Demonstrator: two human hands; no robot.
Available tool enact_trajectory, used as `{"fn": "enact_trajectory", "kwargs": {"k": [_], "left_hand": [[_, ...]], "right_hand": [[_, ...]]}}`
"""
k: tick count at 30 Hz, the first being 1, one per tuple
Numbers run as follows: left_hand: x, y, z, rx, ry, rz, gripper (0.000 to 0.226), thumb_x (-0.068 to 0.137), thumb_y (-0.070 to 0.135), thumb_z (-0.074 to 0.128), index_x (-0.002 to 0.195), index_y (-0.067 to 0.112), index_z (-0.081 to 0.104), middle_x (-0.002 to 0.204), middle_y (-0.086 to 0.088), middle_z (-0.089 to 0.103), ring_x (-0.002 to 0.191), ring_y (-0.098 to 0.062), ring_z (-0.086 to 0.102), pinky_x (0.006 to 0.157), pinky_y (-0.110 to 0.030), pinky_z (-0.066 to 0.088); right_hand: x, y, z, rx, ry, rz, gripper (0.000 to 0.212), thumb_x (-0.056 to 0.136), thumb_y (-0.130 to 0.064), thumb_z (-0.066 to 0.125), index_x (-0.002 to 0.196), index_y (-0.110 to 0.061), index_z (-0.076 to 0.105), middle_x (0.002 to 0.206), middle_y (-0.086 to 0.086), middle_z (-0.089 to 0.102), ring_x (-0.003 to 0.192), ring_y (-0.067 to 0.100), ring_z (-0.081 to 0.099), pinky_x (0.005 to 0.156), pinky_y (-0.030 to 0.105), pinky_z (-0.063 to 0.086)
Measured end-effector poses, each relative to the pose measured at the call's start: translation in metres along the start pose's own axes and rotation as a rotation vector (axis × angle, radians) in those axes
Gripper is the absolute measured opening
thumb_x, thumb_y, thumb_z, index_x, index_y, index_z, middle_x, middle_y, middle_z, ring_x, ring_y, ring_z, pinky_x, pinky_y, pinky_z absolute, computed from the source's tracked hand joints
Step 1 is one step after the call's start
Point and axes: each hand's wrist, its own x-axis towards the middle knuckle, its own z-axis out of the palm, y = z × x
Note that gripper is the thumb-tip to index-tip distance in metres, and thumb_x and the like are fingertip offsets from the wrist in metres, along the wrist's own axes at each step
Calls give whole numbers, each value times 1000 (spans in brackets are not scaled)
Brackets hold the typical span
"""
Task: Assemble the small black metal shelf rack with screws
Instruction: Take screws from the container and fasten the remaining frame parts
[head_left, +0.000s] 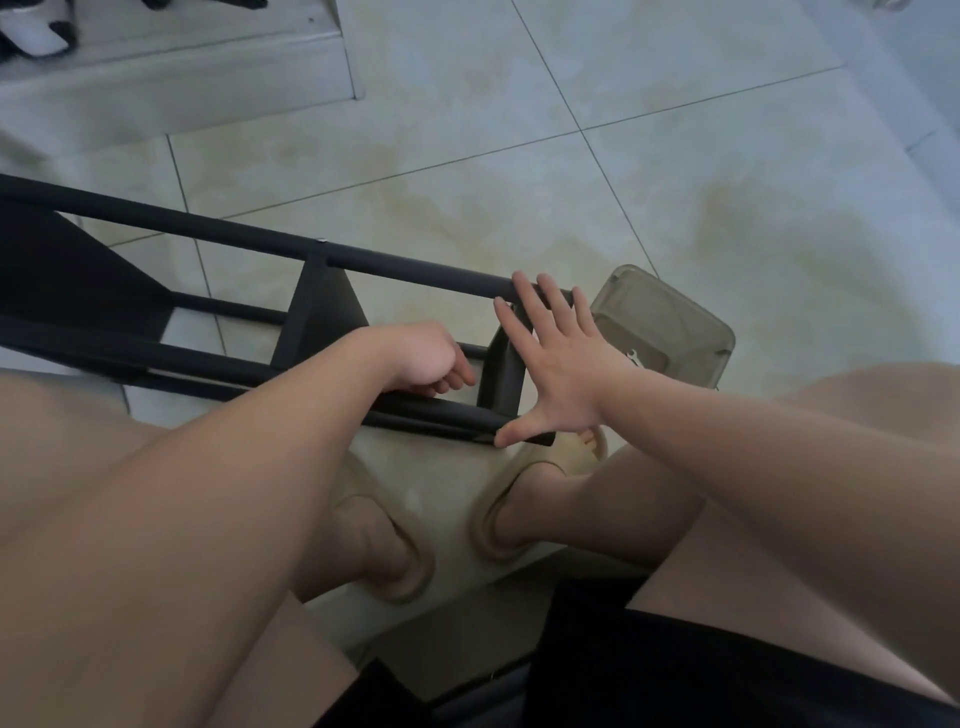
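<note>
Tiled floor (727, 156): rack (208, 236) stretches leftward; right hand (566, 374) spread across its end, left hand (421, 353) curled beside it, grip unclear.

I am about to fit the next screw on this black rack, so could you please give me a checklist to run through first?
1. Rack lies on its side on the floor: ok.
2. Rack steadied: right hand is spread open, fingers on the upper tube, thumb on the lower tube: ok.
3. Screw or tool in left hand: fingers curled, contents hidden: cannot tell.
4. Wrench within reach, in the translucent box beside the rack: ok.
5. Screw holes lined up at the end panel: hidden by the hands: cannot tell.
</note>
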Motion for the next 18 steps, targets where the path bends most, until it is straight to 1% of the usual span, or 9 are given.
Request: {"fn": "enact_trajectory", "kwargs": {"k": [1,3,5,7,9,12,15,17,18], "left_hand": [[1,0,1,5,-25,5,42,94,-1,38,83,19,74,89,-1,74,78,-11,69,67,-22,54],[1,0,2,-9,-102,15,45,92,-10,37,86,17,73,90,-2,78,86,-11,75,82,-25,57],[1,0,-1,-73,-188,24,38,94,-12,42,93,12,71,94,-5,79,95,-14,75,90,-26,55],[1,0,-3,-128,-229,34,29,98,-8,47,97,10,69,96,-7,78,97,-15,74,84,-21,56],[-1,1,-3,-110,-248,54,21,99,-2,52,101,12,68,97,-6,78,96,-13,74,78,-18,55],[0,1,-2,-89,-257,71,14,99,8,58,103,16,68,98,-2,78,97,-10,74,85,-23,52],[2,0,0,-90,-233,71,9,97,19,63,103,17,69,94,1,79,92,-8,74,84,-25,50],[5,-2,3,-31,-167,92,13,94,28,68,97,17,73,86,4,78,83,-7,75,80,-28,53],[7,-3,5,-5,-125,106,16,92,30,70,92,15,75,82,4,78,79,-9,74,80,-31,55]], "right_hand": [[0,0,0,-1,0,0,148,56,-103,41,160,-14,-14,164,16,-28,151,41,-24,122,60,-7],[-1,-2,0,-1,-3,2,148,55,-103,41,160,-14,-13,164,16,-28,151,41,-23,122,60,-7],[0,-2,-1,3,-6,3,148,54,-103,42,160,-14,-12,164,17,-28,151,41,-23,122,60,-7],[0,-2,-2,4,-8,4,149,54,-103,42,160,-14,-11,164,17,-27,151,41,-23,122,60,-7],[0,-2,-2,6,-10,7,149,54,-103,43,160,-14,-10,164,17,-27,151,41,-23,122,60,-6],[0,-3,-2,4,-10,9,148,54,-103,43,160,-14,-10,164,16,-28,151,41,-23,122,61,-6],[-1,-3,-2,4,-13,11,148,54,-103,43,160,-14,-10,163,16,-29,151,41,-24,122,61,-6],[0,-3,-2,2,-15,10,148,55,-103,43,160,-14,-10,163,17,-29,150,42,-25,122,61,-6],[-1,-3,-3,2,-17,9,148,55,-103,43,160,-14,-10,163,17,-29,150,42,-25,122,61,-6]]}}
